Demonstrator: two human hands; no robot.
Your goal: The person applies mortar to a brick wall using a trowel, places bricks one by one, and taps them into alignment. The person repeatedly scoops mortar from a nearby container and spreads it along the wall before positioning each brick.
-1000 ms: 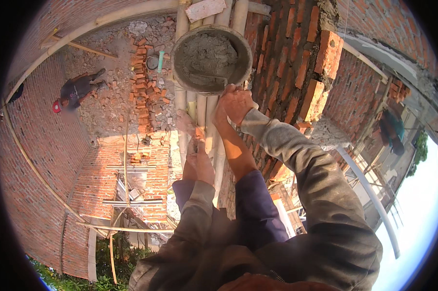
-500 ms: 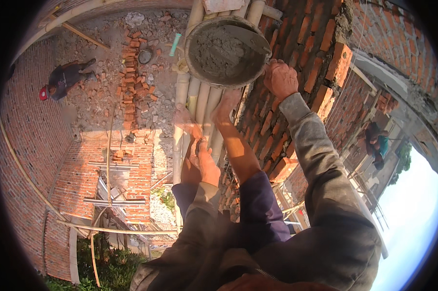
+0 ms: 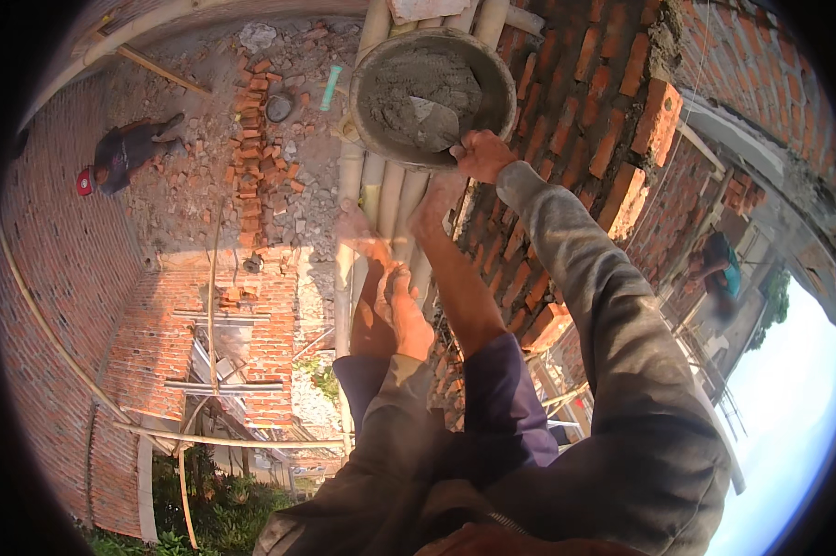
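Note:
A round bucket [image 3: 362, 139] of wet grey mortar [image 3: 408, 79] rests on bamboo poles at the top middle. My right hand [image 3: 484, 156] is closed round the handle of a trowel [image 3: 433, 125] at the bucket's near right rim. The trowel's blade lies in the mortar, its face partly coated grey. Lower down, my left hand [image 3: 408, 320] hangs in front of my lower leg, holding nothing, its fingers loosely apart. My bare feet [image 3: 438, 199] stand on the poles just below the bucket.
Bamboo poles [image 3: 390, 199] run beside a brick wall [image 3: 557, 120] with fresh mortar joints. Far below on the left are stacked loose bricks [image 3: 249, 176], rubble and a person in a red cap [image 3: 126, 157]. Another person [image 3: 717, 264] is at the right.
My right hand has moved left over the bucket's rim, bringing the trowel blade from the bucket's upper right side down into the mortar's middle. My left hand has shifted slightly right.

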